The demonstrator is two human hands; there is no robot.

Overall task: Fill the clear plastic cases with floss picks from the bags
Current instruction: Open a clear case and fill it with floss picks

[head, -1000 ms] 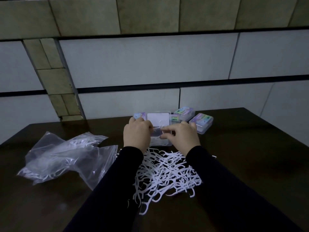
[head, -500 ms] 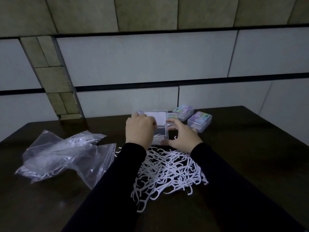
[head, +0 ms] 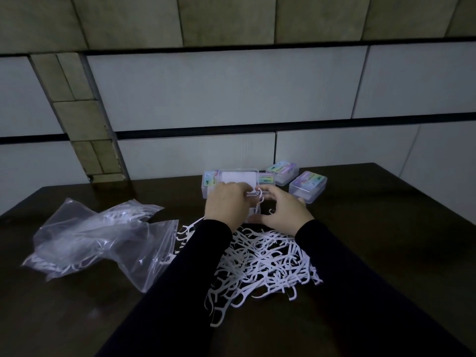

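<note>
- An open clear plastic case [head: 238, 180] is seen at the far middle of the dark table [head: 386, 228], its lid raised towards the wall
- The left hand [head: 226, 204] is curled over the case's near left side and appears to grip it; what the fingertips hold cannot be told
- The right hand [head: 282, 211] is laid just beside the case on its right, fingers loosely bent; whether anything is pinched cannot be told
- A floss pick [head: 260, 199] is seen upright between the two hands, at the case's near edge
- A heap of white floss picks [head: 265, 264] is spread on the table between the sleeves
- Two closed labelled cases [head: 307, 185] are set to the right
- Crumpled clear bags [head: 98, 238] with picks inside are lying at the left
</note>
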